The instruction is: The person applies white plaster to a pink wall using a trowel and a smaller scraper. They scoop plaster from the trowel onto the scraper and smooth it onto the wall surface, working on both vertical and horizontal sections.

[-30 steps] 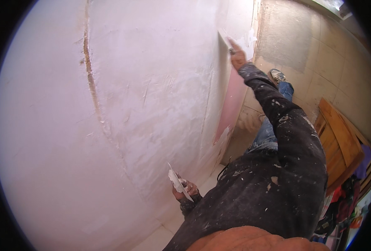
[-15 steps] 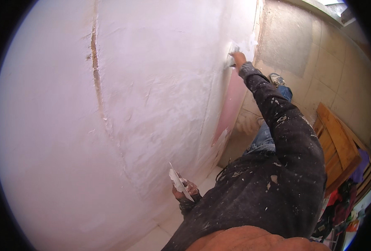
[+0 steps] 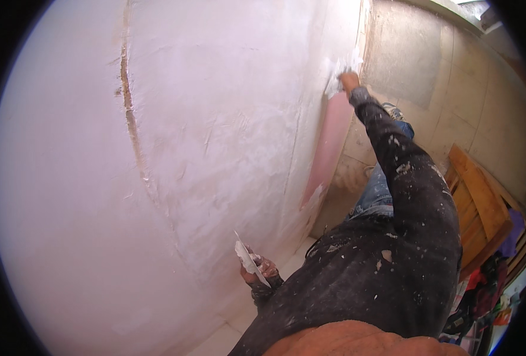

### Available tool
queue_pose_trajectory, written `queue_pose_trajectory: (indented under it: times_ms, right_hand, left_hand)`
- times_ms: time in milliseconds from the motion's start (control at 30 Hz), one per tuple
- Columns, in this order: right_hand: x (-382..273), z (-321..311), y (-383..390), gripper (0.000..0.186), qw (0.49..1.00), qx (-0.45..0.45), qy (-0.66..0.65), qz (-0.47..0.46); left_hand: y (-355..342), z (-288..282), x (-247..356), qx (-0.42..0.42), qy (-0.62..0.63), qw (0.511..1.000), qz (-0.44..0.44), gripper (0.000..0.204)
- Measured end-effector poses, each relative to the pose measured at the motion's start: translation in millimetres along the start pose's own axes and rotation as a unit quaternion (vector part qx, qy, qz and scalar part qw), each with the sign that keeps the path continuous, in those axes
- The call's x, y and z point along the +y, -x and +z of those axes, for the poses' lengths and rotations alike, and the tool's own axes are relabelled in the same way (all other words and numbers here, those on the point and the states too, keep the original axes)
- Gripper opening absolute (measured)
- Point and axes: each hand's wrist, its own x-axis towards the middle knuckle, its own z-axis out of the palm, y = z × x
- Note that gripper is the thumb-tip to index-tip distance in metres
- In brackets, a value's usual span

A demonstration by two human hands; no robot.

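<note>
My right arm reaches far out to the wall's edge, and my right hand (image 3: 349, 80) is closed round a putty knife (image 3: 333, 86) pressed against the wall. White filler (image 3: 353, 61) lies wet and uneven about the blade. Below it runs a pink strip (image 3: 325, 145) of bare wall. Down by my waist, my left hand (image 3: 262, 270) grips a flat plate (image 3: 250, 261) smeared with white filler, held on a slant. Its exact kind is unclear. Both sleeves are dark and spotted with paint.
The white wall (image 3: 215, 118) fills the left side, with a long brown crack (image 3: 127, 89) down it. Tan floor tiles (image 3: 464, 77) lie at right. A slatted wooden piece of furniture (image 3: 479, 204) stands close on my right, with coloured cloths (image 3: 494, 279) beside it.
My right hand has moved a little to the right along the wall with the putty knife, toward the edge. My left hand and its plate have shifted slightly left.
</note>
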Motion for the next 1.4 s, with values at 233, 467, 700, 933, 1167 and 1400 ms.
queue_pose_trajectory:
  times_ms: [233,467,700,933,1167,1400]
  right_hand:
    - [-128.9,-3.4,106.5,0.05,0.963,0.09,-0.255,0.018]
    - [-17.2,-1.9,36.9,0.014,0.99,-0.136,0.037,0.006]
    - [-146.3,-59.0,74.0,0.05,0.965,0.165,-0.198,-0.042]
    - [-57.6,-8.5,95.4,0.016,0.932,-0.123,-0.256,0.227]
    - [-162.3,-36.5,104.5,0.048,0.946,0.121,-0.293,0.068]
    - [-59.9,-82.4,32.3,0.046,0.885,0.078,-0.418,0.19]
  left_hand:
    - [-2.4,-4.3,-3.3,0.009,0.045,0.999,0.013,0.042]
    - [-1.0,1.8,-7.3,0.049,0.083,0.993,0.067,0.043]
    - [-7.7,0.8,-7.6,-0.053,0.009,0.999,0.003,0.044]
    - [-2.3,-8.5,-10.4,-0.042,0.024,0.998,0.027,0.044]
    - [-0.3,-13.8,-14.3,-0.043,0.027,0.998,0.034,0.044]
    - [1.0,-17.4,-14.1,-0.044,0.021,0.998,0.037,0.044]
